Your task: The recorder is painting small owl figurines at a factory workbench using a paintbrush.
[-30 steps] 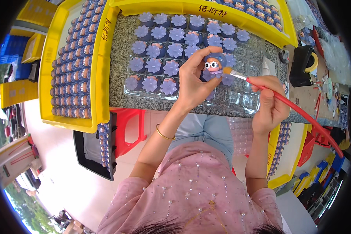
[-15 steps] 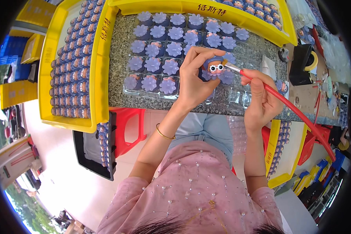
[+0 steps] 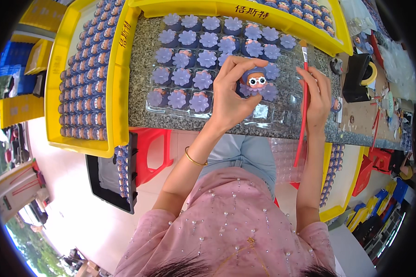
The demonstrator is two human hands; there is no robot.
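A small figurine (image 3: pixel 257 81) with a blue cap, round white glasses and a purple frill under its face is above a clear plastic tray (image 3: pixel 171 111), its face turned up toward the view. The left hand (image 3: pixel 230 94) is clamped on it, the fingers curving over its far side and the thumb pressing from the near side. To its right, and apart from it, the right hand (image 3: pixel 319 101) grips a long red-handled brush (image 3: pixel 305 94). The brush stands nearly lengthwise in view, tan bristles pointing away from the person and the handle's end reaching back past the table edge.

Under and to the left of the left hand, the tray holds rows of purple flower-shaped pieces (image 3: pixel 207 58) on dark blue bases. It rests on a speckled grey table (image 3: pixel 141 78). A yellow bin (image 3: pixel 119 106) packed with similar figures stands at the left, and a second yellow container (image 3: pixel 194 8) lies along the far side. Beyond the right hand are another figurine (image 3: pixel 336 105) and a roll of tape (image 3: pixel 370 74) on a black holder (image 3: pixel 356 90). Below the table's near edge are a red stool (image 3: pixel 159 159) and a black crate (image 3: pixel 100 177).
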